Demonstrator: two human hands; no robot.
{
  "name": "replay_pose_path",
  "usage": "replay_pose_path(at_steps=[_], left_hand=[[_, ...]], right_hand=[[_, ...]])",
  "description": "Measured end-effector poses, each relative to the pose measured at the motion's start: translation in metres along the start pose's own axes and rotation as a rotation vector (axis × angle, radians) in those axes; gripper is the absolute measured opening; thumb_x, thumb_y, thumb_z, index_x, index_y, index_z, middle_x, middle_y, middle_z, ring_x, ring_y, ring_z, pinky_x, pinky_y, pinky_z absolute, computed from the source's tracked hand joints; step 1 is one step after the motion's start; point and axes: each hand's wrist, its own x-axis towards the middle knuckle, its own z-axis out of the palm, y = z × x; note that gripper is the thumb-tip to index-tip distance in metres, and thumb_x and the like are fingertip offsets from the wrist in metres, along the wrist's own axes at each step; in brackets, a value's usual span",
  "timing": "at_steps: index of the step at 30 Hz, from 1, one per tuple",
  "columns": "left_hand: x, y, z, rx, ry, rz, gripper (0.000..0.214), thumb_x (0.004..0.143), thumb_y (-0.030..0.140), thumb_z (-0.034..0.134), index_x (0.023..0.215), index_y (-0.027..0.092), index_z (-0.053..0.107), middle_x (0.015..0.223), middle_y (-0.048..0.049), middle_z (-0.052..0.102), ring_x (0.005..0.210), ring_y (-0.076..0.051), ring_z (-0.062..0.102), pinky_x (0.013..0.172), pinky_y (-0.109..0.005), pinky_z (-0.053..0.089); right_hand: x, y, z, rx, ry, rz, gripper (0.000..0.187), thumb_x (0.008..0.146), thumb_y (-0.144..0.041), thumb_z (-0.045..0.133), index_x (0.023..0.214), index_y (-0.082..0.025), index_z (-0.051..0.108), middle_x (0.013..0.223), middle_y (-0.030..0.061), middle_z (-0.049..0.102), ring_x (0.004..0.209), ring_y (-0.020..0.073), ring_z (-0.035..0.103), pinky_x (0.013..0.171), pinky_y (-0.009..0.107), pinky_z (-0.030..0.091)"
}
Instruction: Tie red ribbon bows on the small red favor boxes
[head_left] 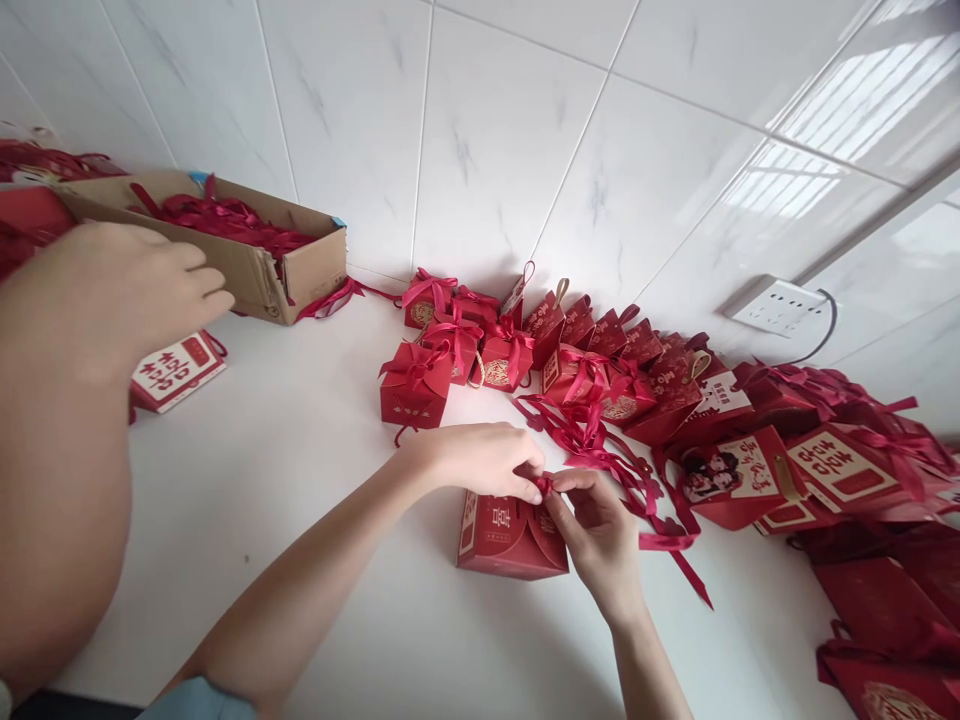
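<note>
A red gift box (513,540) with white characters and overlapping curved flaps stands on the white table in front of me. Over its top, my left hand (480,462) and my right hand (600,530) meet from either side. Thumb and fingers of each are pinched on a red ribbon (543,484) bunched at the box's top. The exact shape of the ribbon between the fingertips is partly hidden. Loose red ribbons (600,440) lie just behind and to the right of my right hand. Close behind my left hand sits a finished-looking red box (415,385) with a bow.
Another person's hand (142,280) reaches in at left, above a red-and-cream box (180,372). Behind it, a cardboard box (315,268) holds red ribbons. Several red gift boxes (506,355) line the tiled wall and crowd the right side. A power strip (776,308) is by the wall.
</note>
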Motion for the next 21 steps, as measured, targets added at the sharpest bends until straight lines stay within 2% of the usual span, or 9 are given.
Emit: replay_pose_path(at_steps=[7,10,15,21], left_hand=[[0.0009,-0.0002,-0.0002,-0.063,0.023,-0.025,0.024,0.081,0.039,0.05,0.078,0.018,0.063,0.08,-0.0011,0.062,0.058,-0.011,0.05,0.05,-0.024,0.031],[0.0003,0.0012,0.0004,-0.11,0.038,-0.036,0.021,0.079,0.036,0.053,0.079,0.018,0.063,0.082,-0.0011,0.063,0.062,-0.012,0.053,0.051,-0.023,0.032],[-0.0001,0.0034,0.0009,-0.178,0.132,-0.04,0.017,0.077,0.034,0.061,0.074,0.017,0.06,0.08,0.001,0.063,0.059,-0.01,0.052,0.052,-0.022,0.034],[0.0023,0.002,0.0005,-0.242,0.116,-0.055,0.019,0.073,0.034,0.067,0.074,0.017,0.06,0.078,0.0019,0.063,0.059,-0.01,0.053,0.053,-0.022,0.036]], right_hand=[[-0.001,0.0025,-0.0022,-0.079,0.017,-0.117,0.009,0.087,-0.023,0.058,0.079,-0.021,0.061,0.082,0.0044,0.065,0.078,0.0175,0.062,0.065,0.027,0.052],[-0.002,0.0049,-0.0016,-0.065,0.01,-0.102,0.007,0.087,-0.023,0.058,0.08,-0.021,0.06,0.082,0.005,0.064,0.079,0.0181,0.062,0.066,0.028,0.052],[-0.0017,0.0048,-0.0006,-0.053,0.005,-0.085,0.008,0.087,-0.023,0.058,0.079,-0.022,0.06,0.081,0.0045,0.063,0.078,0.0176,0.061,0.067,0.028,0.051],[-0.0015,0.005,-0.0017,-0.056,-0.002,-0.066,0.009,0.087,-0.024,0.057,0.078,-0.022,0.059,0.079,0.0042,0.063,0.075,0.017,0.061,0.066,0.026,0.051]])
